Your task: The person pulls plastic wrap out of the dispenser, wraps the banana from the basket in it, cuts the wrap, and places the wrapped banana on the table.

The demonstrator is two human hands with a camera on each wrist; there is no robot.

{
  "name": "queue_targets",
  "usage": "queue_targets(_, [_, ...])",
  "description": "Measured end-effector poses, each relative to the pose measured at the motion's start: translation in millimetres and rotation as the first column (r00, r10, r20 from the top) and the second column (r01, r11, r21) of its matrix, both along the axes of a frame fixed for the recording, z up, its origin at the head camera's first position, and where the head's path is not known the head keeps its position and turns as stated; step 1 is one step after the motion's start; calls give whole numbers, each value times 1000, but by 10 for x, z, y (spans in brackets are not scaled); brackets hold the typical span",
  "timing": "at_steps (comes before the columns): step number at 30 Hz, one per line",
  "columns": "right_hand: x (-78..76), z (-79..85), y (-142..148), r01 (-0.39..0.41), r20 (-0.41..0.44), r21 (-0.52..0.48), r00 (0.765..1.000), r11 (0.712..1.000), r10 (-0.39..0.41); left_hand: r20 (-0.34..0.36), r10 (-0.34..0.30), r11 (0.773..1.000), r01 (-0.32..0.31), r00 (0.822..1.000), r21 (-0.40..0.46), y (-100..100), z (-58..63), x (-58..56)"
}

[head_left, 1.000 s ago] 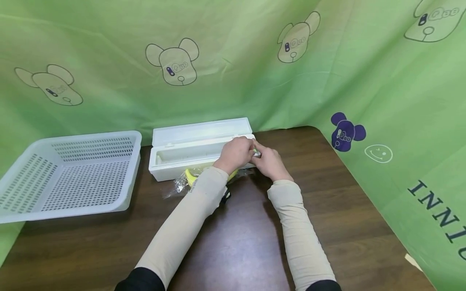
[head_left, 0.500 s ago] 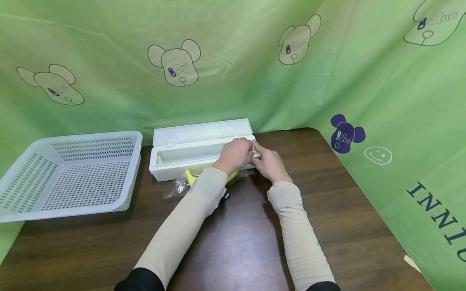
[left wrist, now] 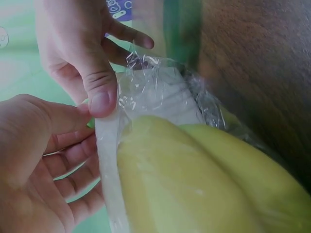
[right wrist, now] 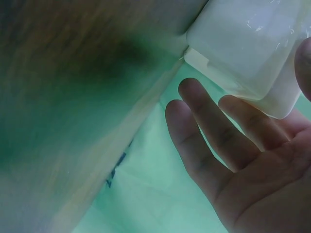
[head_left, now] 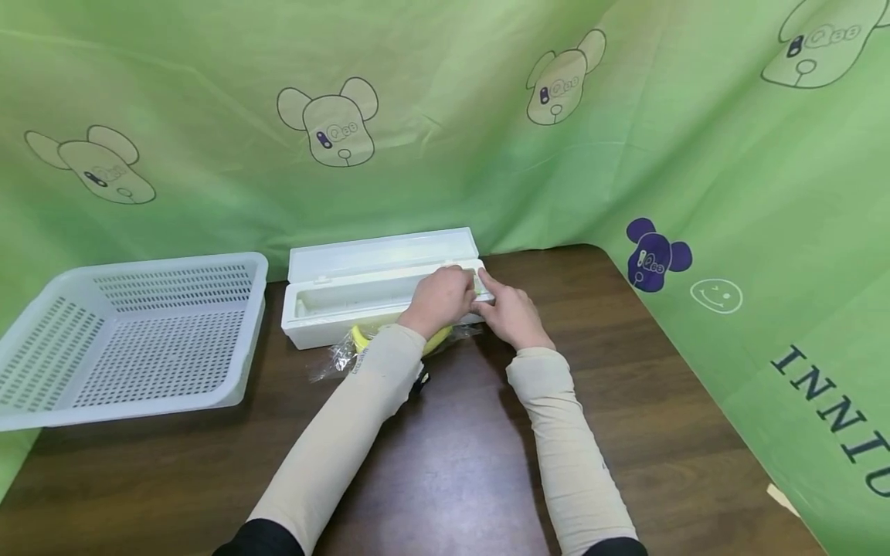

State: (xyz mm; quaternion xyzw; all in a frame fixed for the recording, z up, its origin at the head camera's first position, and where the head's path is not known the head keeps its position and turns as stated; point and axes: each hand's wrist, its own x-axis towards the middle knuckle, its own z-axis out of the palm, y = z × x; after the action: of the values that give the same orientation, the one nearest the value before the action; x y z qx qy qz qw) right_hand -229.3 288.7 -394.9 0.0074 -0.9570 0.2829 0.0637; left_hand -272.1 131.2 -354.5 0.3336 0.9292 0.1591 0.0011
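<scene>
A long white plastic box (head_left: 327, 332) lies lengthwise at the back of the table, its hinged lid (head_left: 378, 255) tipped back. My left hand (head_left: 438, 297) reaches over the box's right end; in the left wrist view its thumb and forefinger pinch a small green piece (left wrist: 90, 121) at the rim. At that same end my right hand (head_left: 516, 315) holds the box, thumb on the front rim. Its other fingers (right wrist: 218, 131) spread outside the end wall in the right wrist view. Yellow bananas (left wrist: 184, 179) in clear plastic wrap (left wrist: 146, 87) lie against the box's front, partly behind my left forearm.
A white perforated basket (head_left: 239, 378) stands on the left of the brown wooden table (head_left: 445, 479). Behind and to the right hangs a green printed curtain (head_left: 445, 185). A small black piece (head_left: 421, 378) shows beneath my left wrist.
My left hand has shifted slightly left and down from the right hand at the box's end. The head view has also shifted a little. Box, bananas and basket stay in place.
</scene>
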Motion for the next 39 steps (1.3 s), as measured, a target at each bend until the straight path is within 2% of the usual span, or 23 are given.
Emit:
queue_targets(7, [-7,13,-22,-12,-10,-4,1000,1000,12,2,7,1000,-7,1000,-1,-96,17,-6])
queue_targets(18, [9,24,-26,-2,29,-12,1000,1000,2,20,19,1000,-19,1000,-3,-192,2,-16])
queue_targets(39, [-2,41,-41,11,53,-37,999,999,-9,32,46,999,-46,998,10,-426,13,0])
